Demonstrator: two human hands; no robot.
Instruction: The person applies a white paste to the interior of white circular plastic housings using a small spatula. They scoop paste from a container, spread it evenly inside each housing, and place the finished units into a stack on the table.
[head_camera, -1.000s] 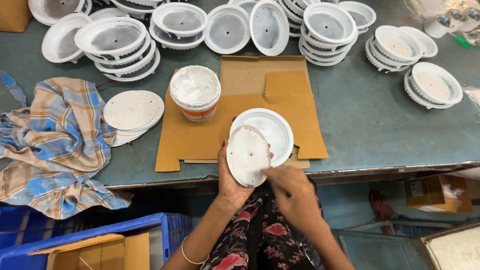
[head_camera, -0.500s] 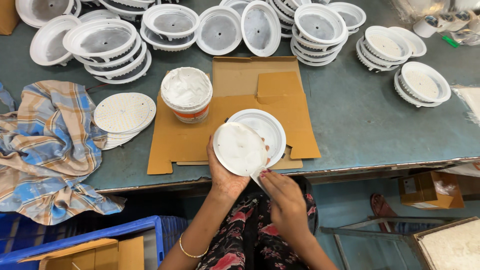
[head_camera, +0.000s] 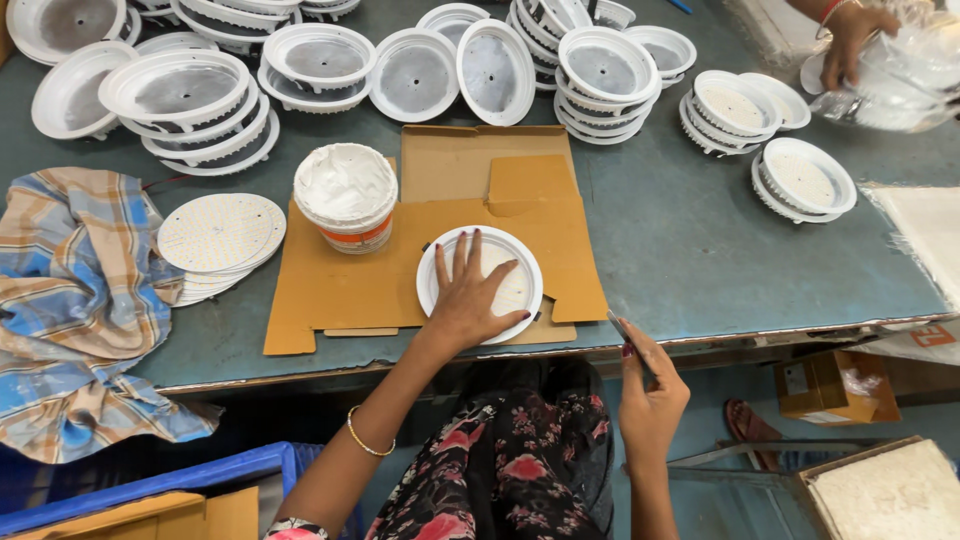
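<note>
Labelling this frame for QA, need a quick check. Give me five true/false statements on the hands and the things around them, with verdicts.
1. The left hand lies flat, fingers spread, on a round white housing. True.
2. That housing rests on the bare green table. False: it rests on a flattened piece of cardboard.
3. The right hand is below the table edge and holds a thin tool. True.
4. The tub of white paste stands to the right of the housing. False: it stands to its left, further back.
5. A stack of flat white discs lies between the checked cloth and the cardboard. True.
</note>
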